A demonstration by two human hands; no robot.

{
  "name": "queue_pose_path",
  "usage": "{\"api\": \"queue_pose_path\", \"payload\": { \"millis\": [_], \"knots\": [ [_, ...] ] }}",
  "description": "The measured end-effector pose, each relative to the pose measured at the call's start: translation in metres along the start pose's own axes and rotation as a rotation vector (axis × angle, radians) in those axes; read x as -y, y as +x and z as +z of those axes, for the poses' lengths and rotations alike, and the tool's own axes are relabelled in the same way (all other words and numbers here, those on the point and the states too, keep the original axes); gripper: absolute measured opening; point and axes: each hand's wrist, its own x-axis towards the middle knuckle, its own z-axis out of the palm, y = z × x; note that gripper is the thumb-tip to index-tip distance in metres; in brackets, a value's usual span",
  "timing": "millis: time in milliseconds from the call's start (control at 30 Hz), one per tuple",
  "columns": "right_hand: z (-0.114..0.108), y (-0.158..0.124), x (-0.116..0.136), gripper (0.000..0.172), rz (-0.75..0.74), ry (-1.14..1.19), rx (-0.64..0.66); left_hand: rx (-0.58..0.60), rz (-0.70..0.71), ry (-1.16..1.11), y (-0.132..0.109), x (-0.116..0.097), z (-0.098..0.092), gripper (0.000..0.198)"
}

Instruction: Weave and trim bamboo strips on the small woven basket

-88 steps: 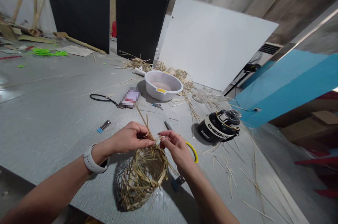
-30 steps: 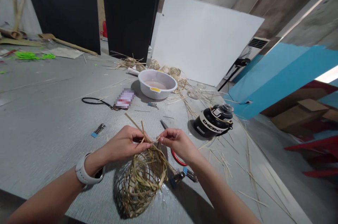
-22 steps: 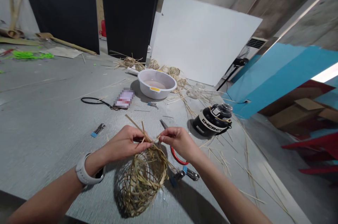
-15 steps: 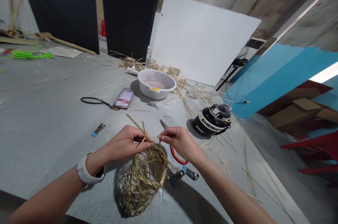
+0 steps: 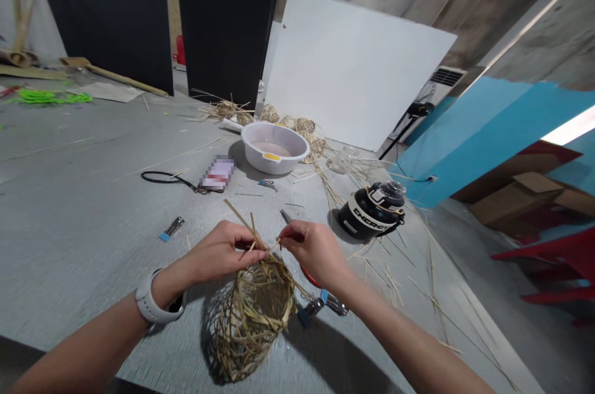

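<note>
A woven bamboo basket (image 5: 246, 326) lies tilted on the grey table, its round opening facing up and right. My left hand (image 5: 227, 248), with a watch on its wrist, pinches the basket's rim where loose strips stick up. Close beside it, my right hand (image 5: 316, 251) is closed, thumb and fingertips pinching the end of a thin bamboo strip (image 5: 275, 245) at the rim. Under my right hand lie red-handled scissors (image 5: 309, 277), mostly hidden; the blade tip shows beyond the fingers. Metal clips with blue ends (image 5: 334, 303) rest right of the basket.
Beyond the hands stand a white basin (image 5: 274, 165) holding water and a black bottle (image 5: 372, 211). A phone (image 5: 217, 173) with a black strap and another clip (image 5: 171, 228) lie to the left. Loose bamboo strips (image 5: 434, 295) are scattered along the right edge; woven pieces (image 5: 307, 127) sit behind the basin.
My right hand has shifted slightly left and up, now covering more of the scissors' red handle. My left hand and the basket stay nearly in place.
</note>
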Motion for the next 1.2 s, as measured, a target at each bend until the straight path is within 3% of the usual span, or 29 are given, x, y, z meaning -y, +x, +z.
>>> {"api": "queue_pose_path", "payload": {
  "millis": [300, 700, 833, 1200],
  "knots": [
    [0.006, -0.002, -0.004, 0.005, -0.044, 0.106, -0.022, 0.017, 0.001, 0.019, 0.0, -0.001, 0.0, 0.022],
    [0.006, -0.003, -0.009, 0.014, -0.189, 0.193, -0.028, 0.03, -0.025, 0.015, 0.0, -0.001, -0.001, 0.024],
    [0.009, 0.0, -0.019, 0.001, -0.15, 0.34, 0.014, 0.03, -0.018, 0.017, 0.0, -0.002, -0.001, 0.023],
    [0.004, 0.004, -0.015, 0.011, 0.039, 0.742, 0.197, 0.018, -0.013, -0.019, 0.0, 0.0, 0.001, 0.021]
  ]
}}
